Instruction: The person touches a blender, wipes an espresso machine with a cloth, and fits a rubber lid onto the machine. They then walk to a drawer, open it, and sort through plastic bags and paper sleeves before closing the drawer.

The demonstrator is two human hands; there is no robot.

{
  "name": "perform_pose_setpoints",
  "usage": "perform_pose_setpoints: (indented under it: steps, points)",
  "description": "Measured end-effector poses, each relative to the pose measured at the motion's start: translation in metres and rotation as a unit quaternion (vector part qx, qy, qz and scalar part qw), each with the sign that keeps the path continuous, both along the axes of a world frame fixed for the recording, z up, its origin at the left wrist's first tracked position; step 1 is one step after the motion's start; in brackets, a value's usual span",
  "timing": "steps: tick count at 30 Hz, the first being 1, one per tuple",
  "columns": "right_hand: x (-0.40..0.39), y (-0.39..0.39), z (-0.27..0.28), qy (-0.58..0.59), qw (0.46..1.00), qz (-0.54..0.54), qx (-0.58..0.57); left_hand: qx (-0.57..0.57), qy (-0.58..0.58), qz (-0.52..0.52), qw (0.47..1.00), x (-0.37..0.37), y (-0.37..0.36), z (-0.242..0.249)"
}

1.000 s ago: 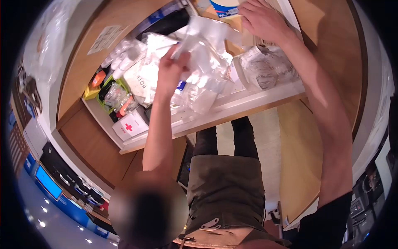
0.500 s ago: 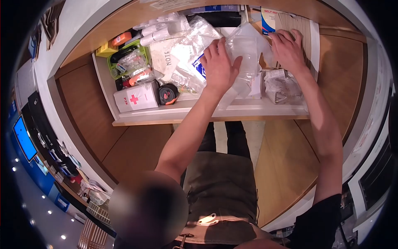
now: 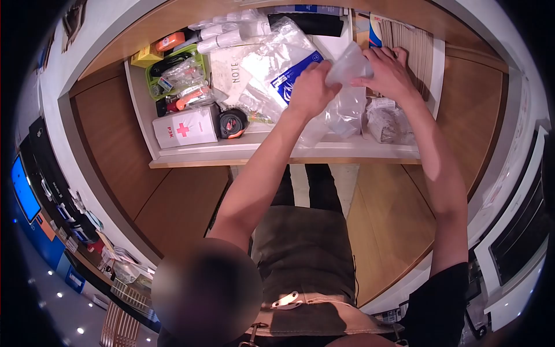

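Both of my hands are over an open drawer, with a translucent plastic bag (image 3: pixel 350 65) bunched up between them. My left hand (image 3: pixel 312 91) is closed on the bag's left side, beside a clear packet with a blue label (image 3: pixel 295 76). On the bag's right side my right hand (image 3: pixel 388 74) grips it with thumb and fingers, some fingers partly hidden. More clear plastic bags (image 3: pixel 344 113) lie below the hands. Right of my right hand stands a row of light brown envelopes or cards (image 3: pixel 415 55).
The drawer's front edge (image 3: pixel 277 162) runs below my forearms. Inside at left are a white box with a red cross (image 3: pixel 184 130), a tape measure (image 3: pixel 232 123), a green tray (image 3: pixel 151 81) and a notebook (image 3: pixel 234 75). A clear-wrapped bundle (image 3: pixel 386 122) sits front right.
My right hand has moved left from the envelopes to the plastic bag. My left hand has closed, and the bag is now lifted and folded between both hands.
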State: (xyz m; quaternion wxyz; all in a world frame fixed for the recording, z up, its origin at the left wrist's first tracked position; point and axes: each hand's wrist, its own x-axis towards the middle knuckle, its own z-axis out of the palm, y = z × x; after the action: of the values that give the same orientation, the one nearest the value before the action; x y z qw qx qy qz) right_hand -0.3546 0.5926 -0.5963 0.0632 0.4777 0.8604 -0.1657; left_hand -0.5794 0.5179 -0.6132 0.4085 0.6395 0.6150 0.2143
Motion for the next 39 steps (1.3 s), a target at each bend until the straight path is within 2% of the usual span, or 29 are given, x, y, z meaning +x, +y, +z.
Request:
perform_pose_setpoints:
  steps: [3, 4, 7, 8, 10, 11, 13, 15, 17, 19, 20, 23, 24, 27, 28, 29, 31, 32, 35, 36, 39]
  points:
    - [0.005, -0.009, 0.008, 0.071, 0.997, 0.007, 0.023, -0.127, -0.076, -0.003, 0.989, 0.003, -0.007, 0.011]
    - [0.005, -0.011, 0.011, 0.091, 0.996, 0.009, 0.023, -0.147, -0.062, 0.01, 0.987, 0.004, -0.01, 0.015]
    - [0.002, -0.019, 0.008, 0.155, 0.988, -0.013, -0.026, -0.128, -0.058, 0.044, 0.989, 0.0, -0.015, 0.009]
    - [0.0, -0.017, 0.008, 0.146, 0.988, -0.007, -0.043, -0.114, -0.041, 0.011, 0.993, -0.003, -0.013, 0.009]
    - [-0.016, -0.015, 0.028, 0.183, 0.964, -0.093, -0.169, -0.087, -0.008, -0.057, 0.995, -0.013, -0.009, 0.009]
    - [-0.018, -0.017, 0.034, 0.2, 0.942, -0.138, -0.23, -0.087, -0.064, -0.039, 0.993, -0.015, -0.011, 0.006]
    - [-0.009, -0.014, 0.022, 0.292, 0.906, -0.152, -0.265, -0.089, -0.172, -0.004, 0.981, -0.018, -0.016, 0.0]
    - [-0.002, -0.016, 0.021, 0.405, 0.847, -0.186, -0.289, -0.198, -0.281, 0.062, 0.937, -0.02, -0.015, 0.021]
    - [0.006, -0.024, 0.019, 0.496, 0.728, -0.287, -0.377, -0.255, -0.325, 0.108, 0.904, -0.03, -0.014, 0.029]
    - [0.006, -0.038, 0.017, 0.581, 0.608, -0.351, -0.412, -0.267, -0.445, 0.166, 0.838, -0.037, -0.021, 0.02]
    - [0.002, -0.047, 0.004, 0.615, 0.572, -0.327, -0.434, -0.271, -0.502, 0.195, 0.798, -0.039, -0.024, 0.018]
    - [-0.012, -0.07, -0.005, 0.655, 0.406, -0.341, -0.538, -0.294, -0.543, 0.243, 0.748, -0.043, -0.029, 0.032]
    - [-0.026, -0.075, 0.006, 0.673, 0.365, -0.341, -0.546, -0.282, -0.521, 0.239, 0.769, -0.046, -0.031, 0.029]
    - [-0.047, -0.089, -0.004, 0.645, 0.395, -0.367, -0.542, -0.236, -0.435, 0.217, 0.841, -0.052, -0.038, 0.02]
    - [-0.052, -0.094, -0.005, 0.606, 0.459, -0.395, -0.516, -0.214, -0.393, 0.204, 0.871, -0.053, -0.042, 0.018]
    - [-0.061, -0.097, 0.0, 0.587, 0.497, -0.408, -0.493, -0.191, -0.351, 0.191, 0.897, -0.052, -0.043, 0.019]
    - [-0.071, -0.102, 0.01, 0.544, 0.568, -0.429, -0.444, -0.189, -0.34, 0.185, 0.903, -0.052, -0.051, 0.024]
    - [-0.071, -0.102, 0.018, 0.524, 0.562, -0.447, -0.458, -0.186, -0.333, 0.182, 0.906, -0.052, -0.053, 0.028]
    - [-0.067, -0.109, 0.015, 0.524, 0.655, -0.354, -0.413, -0.205, -0.347, 0.207, 0.891, -0.053, -0.059, 0.039]
    - [-0.069, -0.111, 0.014, 0.514, 0.655, -0.358, -0.423, -0.208, -0.329, 0.226, 0.893, -0.05, -0.06, 0.05]
    - [-0.07, -0.118, 0.032, 0.492, 0.696, -0.354, -0.385, -0.18, -0.375, 0.247, 0.875, -0.046, -0.069, 0.046]
